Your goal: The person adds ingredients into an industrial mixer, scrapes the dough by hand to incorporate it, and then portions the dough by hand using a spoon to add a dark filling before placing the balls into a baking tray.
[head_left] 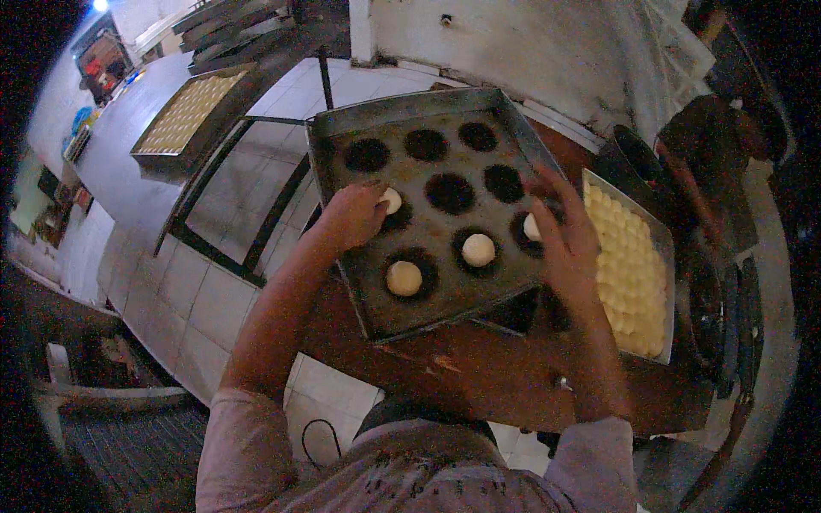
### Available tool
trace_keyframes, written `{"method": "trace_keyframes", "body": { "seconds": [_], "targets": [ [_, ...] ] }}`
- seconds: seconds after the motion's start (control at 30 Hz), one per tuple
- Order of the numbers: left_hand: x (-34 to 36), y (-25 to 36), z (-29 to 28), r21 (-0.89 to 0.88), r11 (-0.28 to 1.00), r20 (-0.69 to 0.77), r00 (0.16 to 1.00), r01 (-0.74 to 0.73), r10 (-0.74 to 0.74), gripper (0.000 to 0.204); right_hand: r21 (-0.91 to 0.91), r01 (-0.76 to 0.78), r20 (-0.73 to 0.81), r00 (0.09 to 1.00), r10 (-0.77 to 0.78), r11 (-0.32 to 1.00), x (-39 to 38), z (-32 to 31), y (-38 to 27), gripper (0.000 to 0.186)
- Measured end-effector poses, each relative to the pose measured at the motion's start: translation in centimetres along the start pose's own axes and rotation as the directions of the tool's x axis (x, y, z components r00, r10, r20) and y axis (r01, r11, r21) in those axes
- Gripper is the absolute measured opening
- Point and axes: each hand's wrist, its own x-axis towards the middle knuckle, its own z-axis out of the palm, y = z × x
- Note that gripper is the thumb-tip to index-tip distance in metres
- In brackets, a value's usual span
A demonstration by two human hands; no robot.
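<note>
A deep metal baking tray (466, 312) with dark round patches in rows lies tilted on the brown table in front of me. Two pale dough balls, the left one (404, 279) and the right one (479, 250), sit on patches in its near row. My left hand (355, 215) reaches over the tray's left side, its fingers closed on another dough ball (391, 201) at a middle-row patch. Over the right side is my right hand (563, 231), fingers apart and slightly blurred. A dough ball (532, 227) shows beside its thumb, partly hidden by the hand.
Right of the tray, another tray (664, 248) is packed with pale dough balls. A far-left metal table (115, 141) bears a tray of pale pieces (192, 111). A black metal frame (214, 167) stands over the tiled floor, and a dark bucket (631, 158) is at the right.
</note>
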Motion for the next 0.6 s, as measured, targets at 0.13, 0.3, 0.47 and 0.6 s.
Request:
{"method": "trace_keyframes", "body": {
  "seconds": [0.13, 0.3, 0.47, 0.6],
  "targets": [
    [2.3, -0.8, 1.2, 0.031, 0.998, 0.126, 0.991, -0.057, 0.052, 0.022, -0.339, -0.101, -0.075, 0.994, 0.08, 0.935, -9.3, -6.1, 4.2, 0.038],
    [2.4, 1.2, 0.7, 0.361, 0.904, 0.23, 0.961, -0.231, 0.154, 0.031, -0.326, -0.459, -0.369, 0.867, 0.336, 0.827, -18.0, -9.5, 4.5, 0.03],
    [1.0, -2.7, 2.1, 0.149, 0.981, 0.344, 0.936, -0.127, 0.069, 0.063, -0.645, -0.41, -0.302, 0.912, 0.277, 0.645, -25.4, -9.9, 8.4, 0.03],
    [1.0, -1.8, 1.6, 0.223, 0.966, 0.493, 0.87, -0.133, 0.006, 0.084, -0.638, -0.582, -0.31, 0.793, 0.524, 0.504, -32.8, -10.1, 11.8, 0.04]
  ]
}}
